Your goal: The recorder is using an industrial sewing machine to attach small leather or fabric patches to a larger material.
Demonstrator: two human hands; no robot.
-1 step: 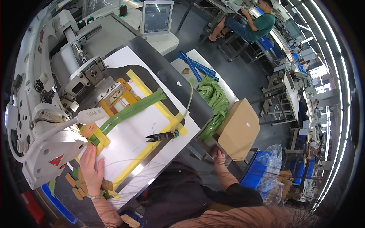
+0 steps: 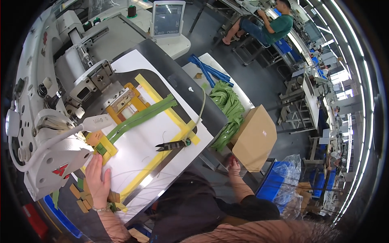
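My left hand (image 2: pixel 97 178) lies flat, fingers apart, on the white work plate (image 2: pixel 137 150), its fingertips at the near end of a long green strap (image 2: pixel 142 117). The strap runs under a yellow template frame (image 2: pixel 166 111) toward the sewing machine head (image 2: pixel 52 125). My right hand (image 2: pixel 233 164) hangs off the table's right edge, down by the lower corner of a brown cardboard box (image 2: pixel 255 137). Whether it holds anything is hidden. Black thread snips (image 2: pixel 174 144) lie on the plate between my hands.
A pile of green straps (image 2: pixel 227 105) hangs beside the box, with blue straps (image 2: pixel 210 71) behind it. A touchscreen (image 2: pixel 167 18) stands at the back. Small brown pieces (image 2: pixel 81 198) lie by my left wrist. A blue bin (image 2: pixel 279 178) is lower right. A seated person (image 2: pixel 271 26) works far off.
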